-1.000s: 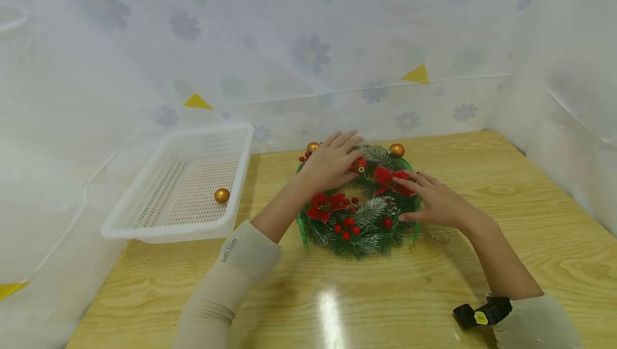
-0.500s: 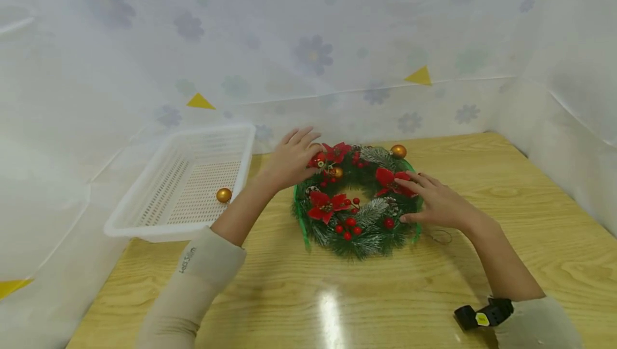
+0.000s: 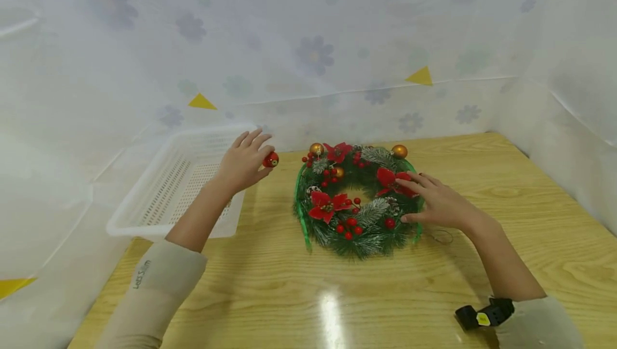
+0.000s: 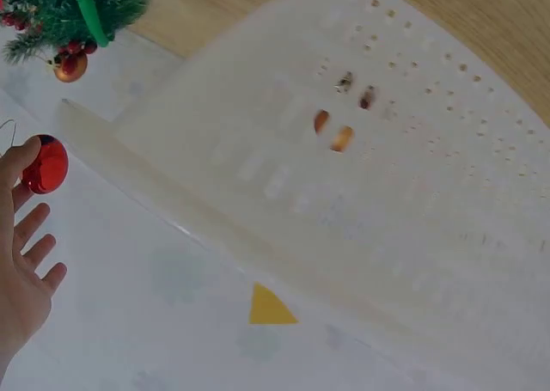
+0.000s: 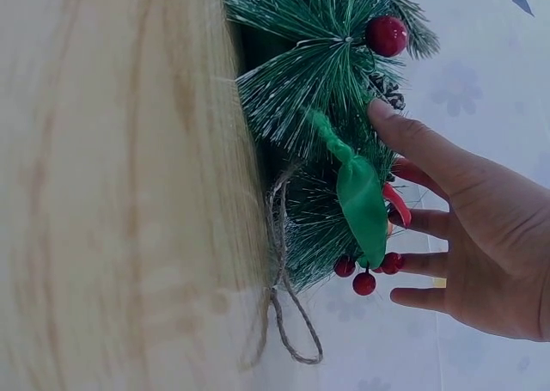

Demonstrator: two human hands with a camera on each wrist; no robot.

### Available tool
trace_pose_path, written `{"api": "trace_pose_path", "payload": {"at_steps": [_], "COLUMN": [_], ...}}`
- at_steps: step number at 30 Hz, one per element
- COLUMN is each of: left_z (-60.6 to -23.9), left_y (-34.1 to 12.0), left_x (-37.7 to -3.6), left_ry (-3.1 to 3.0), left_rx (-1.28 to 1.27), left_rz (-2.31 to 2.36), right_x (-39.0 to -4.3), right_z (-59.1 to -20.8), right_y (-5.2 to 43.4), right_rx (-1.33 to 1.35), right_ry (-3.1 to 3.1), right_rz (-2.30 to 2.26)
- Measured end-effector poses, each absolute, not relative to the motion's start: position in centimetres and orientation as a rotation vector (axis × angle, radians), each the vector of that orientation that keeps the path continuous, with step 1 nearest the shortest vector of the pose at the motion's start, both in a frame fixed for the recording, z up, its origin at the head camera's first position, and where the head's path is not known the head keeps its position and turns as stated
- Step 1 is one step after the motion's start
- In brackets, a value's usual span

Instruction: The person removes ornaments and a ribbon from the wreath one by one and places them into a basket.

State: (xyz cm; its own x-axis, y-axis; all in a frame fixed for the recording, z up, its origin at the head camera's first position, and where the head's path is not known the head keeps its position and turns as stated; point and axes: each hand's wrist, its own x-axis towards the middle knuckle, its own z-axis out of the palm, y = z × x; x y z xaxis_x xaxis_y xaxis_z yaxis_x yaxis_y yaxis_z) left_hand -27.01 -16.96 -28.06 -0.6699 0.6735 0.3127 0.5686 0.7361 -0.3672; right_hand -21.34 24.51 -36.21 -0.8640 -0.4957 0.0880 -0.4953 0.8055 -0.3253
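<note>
My left hand [image 3: 241, 164] pinches a shiny red bauble [image 3: 271, 160] between thumb and index finger, the other fingers spread out. It is raised by the right rim of the white plastic basket [image 3: 144, 229], overlapping it in the head view. In the left wrist view the red bauble [image 4: 50, 168] shows a thin wire loop beside the thumb. My right hand [image 3: 441, 202] rests at the right side of a green Christmas wreath [image 3: 356, 242], fingers extended over a red poinsettia [image 3: 389, 179] and thumb at the needles. In the right wrist view, a green ribbon [image 5: 361, 206] hangs beside this hand.
Gold baubles [image 3: 399, 151], red berries and pinecones decorate the wreath. A twine loop [image 5: 296, 322] trails from its side onto the wooden table [image 3: 409, 306]. A pale flowered sheet [image 3: 313, 28] encloses the table at the back and sides. Orange patches [image 4: 341, 138] show through the basket's slots.
My left hand has moved left from over the wreath to the basket, carrying the red bauble away. My right hand has stayed at the wreath's right side.
</note>
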Motion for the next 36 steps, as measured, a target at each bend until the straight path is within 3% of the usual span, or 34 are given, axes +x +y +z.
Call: {"api": "trace_pose_path", "payload": {"at_steps": [17,36], "left_z": [-28.5,-33.7], "left_y": [-24.8,-30.5], "left_x": [-26.6,-27.8], "left_ry": [-2.7,-2.847], "left_rx": [-0.714,-0.652], "left_rz": [0.358,0.449], "right_x": [-21.6,-21.3], "right_z": [-36.2,-36.3], "right_y": [24.6,24.5], "right_rx": [-0.801,-0.822], "right_ry": [2.97,2.994], "right_rz": [-0.506,-0.504]}}
